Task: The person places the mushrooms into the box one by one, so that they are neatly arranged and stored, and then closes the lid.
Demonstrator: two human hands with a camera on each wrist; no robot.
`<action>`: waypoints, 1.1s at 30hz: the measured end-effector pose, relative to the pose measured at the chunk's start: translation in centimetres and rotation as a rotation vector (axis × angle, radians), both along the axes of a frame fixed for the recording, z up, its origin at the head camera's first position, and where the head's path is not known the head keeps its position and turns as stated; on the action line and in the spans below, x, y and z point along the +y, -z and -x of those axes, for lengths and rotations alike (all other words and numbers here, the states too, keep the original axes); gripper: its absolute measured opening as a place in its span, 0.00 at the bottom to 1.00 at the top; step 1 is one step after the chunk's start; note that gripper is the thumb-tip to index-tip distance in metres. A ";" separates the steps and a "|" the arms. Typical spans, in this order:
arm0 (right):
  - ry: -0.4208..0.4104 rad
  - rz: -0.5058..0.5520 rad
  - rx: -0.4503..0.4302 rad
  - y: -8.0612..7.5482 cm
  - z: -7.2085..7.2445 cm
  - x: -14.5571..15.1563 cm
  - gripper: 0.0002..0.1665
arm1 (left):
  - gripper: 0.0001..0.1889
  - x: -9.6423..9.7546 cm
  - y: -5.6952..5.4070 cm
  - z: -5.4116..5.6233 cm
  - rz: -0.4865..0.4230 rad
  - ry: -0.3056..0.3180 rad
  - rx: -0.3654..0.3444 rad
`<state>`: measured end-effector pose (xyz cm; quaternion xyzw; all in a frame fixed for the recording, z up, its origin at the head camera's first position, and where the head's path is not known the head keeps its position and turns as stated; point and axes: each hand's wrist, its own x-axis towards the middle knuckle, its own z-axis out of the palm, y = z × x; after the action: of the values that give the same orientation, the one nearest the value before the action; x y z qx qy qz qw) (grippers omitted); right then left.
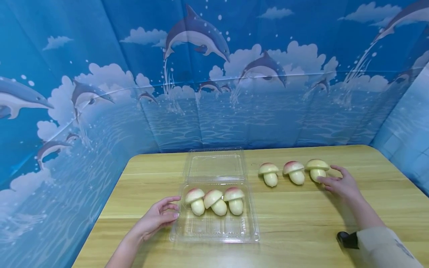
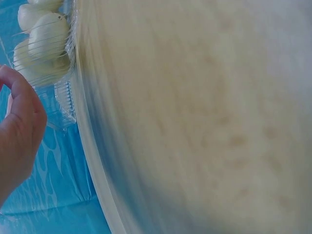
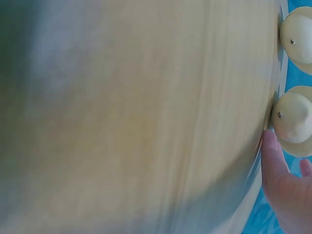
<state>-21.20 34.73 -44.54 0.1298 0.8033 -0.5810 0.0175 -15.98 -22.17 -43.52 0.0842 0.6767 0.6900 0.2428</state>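
Observation:
A clear plastic clamshell box (image 1: 214,229) lies with its lid (image 1: 215,167) folded back. Side by side in its base are three toy mushrooms (image 1: 216,203) with pale stems and pink-tinged caps. My left hand (image 1: 155,217) is at the box's left edge, fingertips and thumb right at the wall. Three more mushrooms stand in a row on the table to the right: one on the left (image 1: 269,174), one in the middle (image 1: 295,172), one on the right (image 1: 317,170). My right hand (image 1: 343,184) is beside the rightmost, thumb at its stem and fingers spread near its cap.
The wooden table (image 1: 295,230) has rounded far corners. Behind it hangs a blue dolphin-print cloth (image 1: 214,111). A small black object (image 1: 348,240) sits at the cuff of the light right sleeve (image 1: 385,247).

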 end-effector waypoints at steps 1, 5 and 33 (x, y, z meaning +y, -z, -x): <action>0.001 0.001 -0.004 0.0 0.1 0.0 0.58 | 0.34 0.0 0.0 0.0 0.001 -0.001 0.000; -0.007 0.007 -0.013 -0.1 0.5 -0.2 0.58 | 0.34 0.1 -0.1 -0.1 0.004 -0.006 -0.004; 0.016 -0.068 -0.043 -0.5 0.8 -0.4 0.55 | 0.33 0.2 -0.3 -0.1 0.012 -0.021 -0.016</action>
<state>-21.99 34.31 -44.02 0.1491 0.8209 -0.5507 0.0257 -15.91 -21.98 -43.22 0.0703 0.6796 0.6891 0.2416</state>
